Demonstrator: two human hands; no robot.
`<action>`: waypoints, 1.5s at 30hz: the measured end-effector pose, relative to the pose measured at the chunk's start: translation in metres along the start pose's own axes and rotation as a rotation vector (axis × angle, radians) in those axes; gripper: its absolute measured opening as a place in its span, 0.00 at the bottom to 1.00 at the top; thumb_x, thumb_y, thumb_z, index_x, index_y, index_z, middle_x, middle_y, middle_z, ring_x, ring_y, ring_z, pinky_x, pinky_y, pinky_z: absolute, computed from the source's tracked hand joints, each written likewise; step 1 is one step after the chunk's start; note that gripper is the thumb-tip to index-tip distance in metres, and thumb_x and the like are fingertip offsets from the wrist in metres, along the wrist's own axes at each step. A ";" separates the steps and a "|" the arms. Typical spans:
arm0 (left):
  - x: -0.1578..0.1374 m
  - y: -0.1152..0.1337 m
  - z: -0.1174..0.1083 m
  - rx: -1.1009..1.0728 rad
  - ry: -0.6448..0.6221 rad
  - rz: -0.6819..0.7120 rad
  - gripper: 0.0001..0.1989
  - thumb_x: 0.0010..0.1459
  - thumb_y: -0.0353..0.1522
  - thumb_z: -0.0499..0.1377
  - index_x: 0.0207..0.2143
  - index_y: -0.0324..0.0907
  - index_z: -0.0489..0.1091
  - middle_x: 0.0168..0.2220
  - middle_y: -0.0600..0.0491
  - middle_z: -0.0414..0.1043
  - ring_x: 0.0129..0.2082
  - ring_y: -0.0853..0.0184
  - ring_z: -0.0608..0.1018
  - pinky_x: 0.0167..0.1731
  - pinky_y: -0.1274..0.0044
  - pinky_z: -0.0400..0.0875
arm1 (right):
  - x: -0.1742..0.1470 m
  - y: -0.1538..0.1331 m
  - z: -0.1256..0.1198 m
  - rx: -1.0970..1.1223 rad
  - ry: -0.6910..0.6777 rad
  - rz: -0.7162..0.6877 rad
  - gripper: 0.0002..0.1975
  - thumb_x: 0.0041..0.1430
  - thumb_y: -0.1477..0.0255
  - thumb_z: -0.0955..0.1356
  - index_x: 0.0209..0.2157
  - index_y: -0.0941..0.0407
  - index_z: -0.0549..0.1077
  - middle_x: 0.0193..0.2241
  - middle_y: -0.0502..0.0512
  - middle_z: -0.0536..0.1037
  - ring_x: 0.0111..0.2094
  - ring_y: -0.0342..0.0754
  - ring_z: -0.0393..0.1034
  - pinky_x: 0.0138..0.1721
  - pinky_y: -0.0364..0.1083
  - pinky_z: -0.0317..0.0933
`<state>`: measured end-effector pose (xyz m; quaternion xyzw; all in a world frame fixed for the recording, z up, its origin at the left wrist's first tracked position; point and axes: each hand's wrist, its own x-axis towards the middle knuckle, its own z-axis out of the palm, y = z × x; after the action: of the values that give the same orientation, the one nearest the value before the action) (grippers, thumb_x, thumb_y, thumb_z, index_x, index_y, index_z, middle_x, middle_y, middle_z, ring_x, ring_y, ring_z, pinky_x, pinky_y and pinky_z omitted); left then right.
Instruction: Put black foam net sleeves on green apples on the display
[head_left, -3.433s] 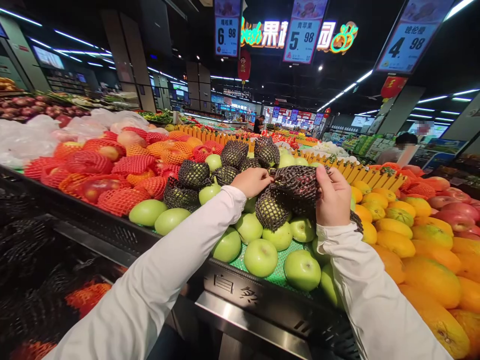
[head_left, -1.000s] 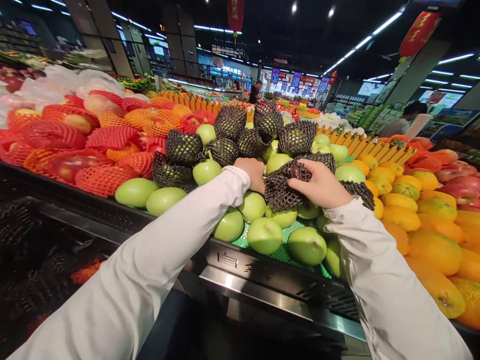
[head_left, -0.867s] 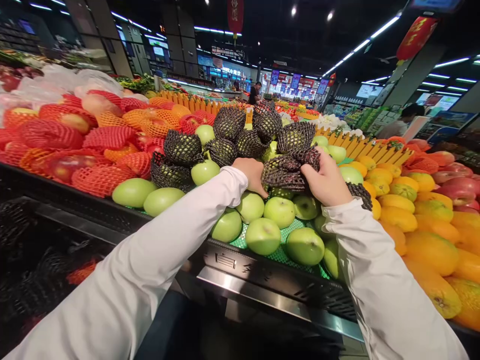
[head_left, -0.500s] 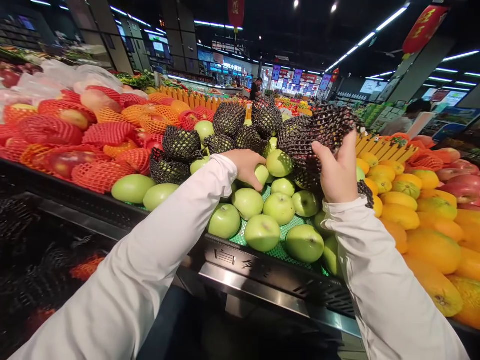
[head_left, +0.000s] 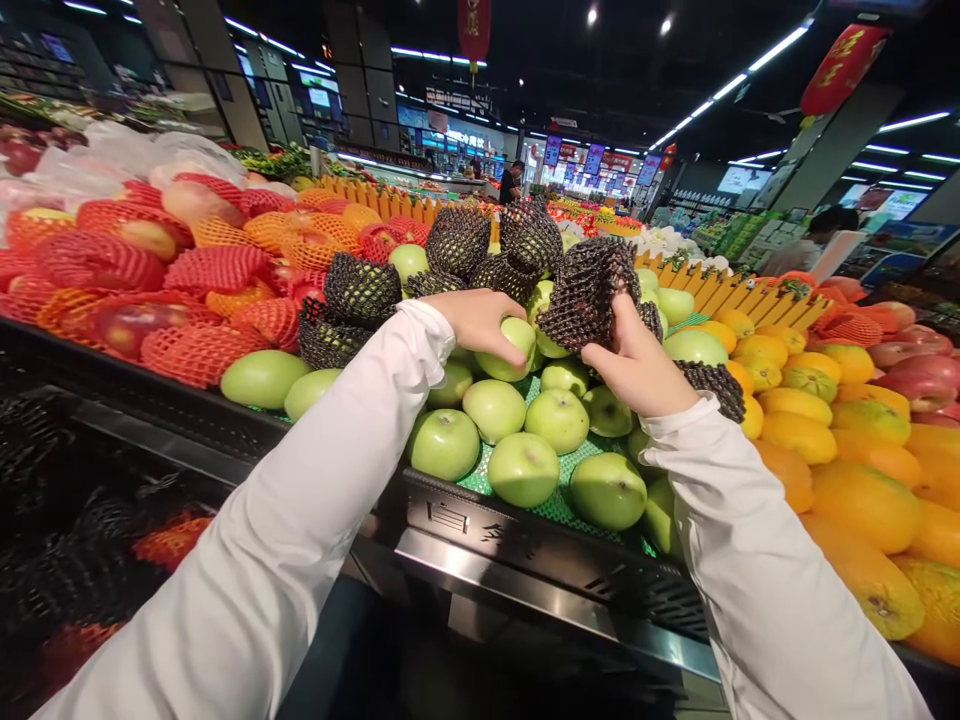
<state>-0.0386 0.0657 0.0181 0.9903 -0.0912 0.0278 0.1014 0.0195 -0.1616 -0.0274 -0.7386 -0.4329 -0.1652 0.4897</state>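
My left hand [head_left: 484, 322] is closed round a green apple [head_left: 514, 346], its thumb across the near side. In my right hand [head_left: 637, 362] is a black foam net sleeve [head_left: 589, 292], pinched between thumb and fingers just right of that apple; whether fruit is inside it I cannot make out. Below both hands, several bare green apples [head_left: 556, 420] lie on a green mesh liner [head_left: 570, 475] in a black display tray [head_left: 480, 520]. Behind them sit several apples in black net sleeves [head_left: 457, 243].
Fruit in red and orange nets [head_left: 191, 350] is heaped to the left. Oranges [head_left: 866, 500] fill the right side, with red apples [head_left: 926, 370] beyond. A small yellow fence [head_left: 739, 290] divides the display. A steel rail [head_left: 502, 580] runs along the front. Another person [head_left: 511, 182] stands far back.
My right hand has moved left and down with the black net sleeve, close to the apple. My left hand has raised its apple slightly and shifted a little left.
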 end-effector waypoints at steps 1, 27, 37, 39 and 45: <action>-0.001 0.001 -0.001 -0.030 -0.007 0.000 0.31 0.43 0.54 0.62 0.44 0.43 0.77 0.39 0.52 0.79 0.37 0.62 0.76 0.41 0.76 0.67 | 0.000 -0.001 -0.001 -0.012 -0.044 -0.005 0.38 0.51 0.71 0.69 0.65 0.57 0.63 0.55 0.57 0.73 0.66 0.58 0.58 0.69 0.55 0.54; -0.001 -0.007 -0.008 -0.592 0.166 0.415 0.24 0.50 0.50 0.54 0.29 0.37 0.72 0.33 0.48 0.73 0.36 0.62 0.72 0.41 0.71 0.66 | 0.001 -0.015 -0.003 0.015 -0.329 -0.090 0.43 0.53 0.65 0.73 0.68 0.60 0.56 0.70 0.62 0.56 0.72 0.57 0.49 0.74 0.55 0.39; 0.019 0.006 0.015 -1.189 0.606 0.257 0.30 0.56 0.59 0.50 0.37 0.41 0.68 0.29 0.52 0.68 0.34 0.64 0.78 0.33 0.75 0.70 | -0.001 -0.027 -0.003 0.344 -0.116 -0.033 0.43 0.50 0.68 0.69 0.68 0.51 0.55 0.66 0.52 0.65 0.68 0.55 0.57 0.71 0.55 0.52; 0.024 0.011 0.018 -1.301 0.705 0.215 0.33 0.57 0.62 0.47 0.42 0.43 0.67 0.29 0.52 0.68 0.34 0.63 0.79 0.31 0.76 0.69 | -0.001 -0.029 -0.005 0.315 -0.048 -0.033 0.42 0.52 0.64 0.69 0.68 0.50 0.55 0.64 0.53 0.68 0.66 0.57 0.61 0.69 0.56 0.55; 0.021 0.020 0.011 -1.437 0.682 0.203 0.40 0.59 0.64 0.41 0.54 0.44 0.65 0.36 0.47 0.74 0.39 0.60 0.81 0.28 0.78 0.68 | 0.000 -0.035 -0.006 0.339 -0.046 -0.115 0.46 0.53 0.56 0.72 0.70 0.46 0.51 0.69 0.50 0.60 0.71 0.55 0.51 0.73 0.53 0.47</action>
<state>-0.0216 0.0408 0.0128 0.6065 -0.1405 0.2726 0.7336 -0.0072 -0.1614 -0.0046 -0.6231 -0.5071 -0.1008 0.5869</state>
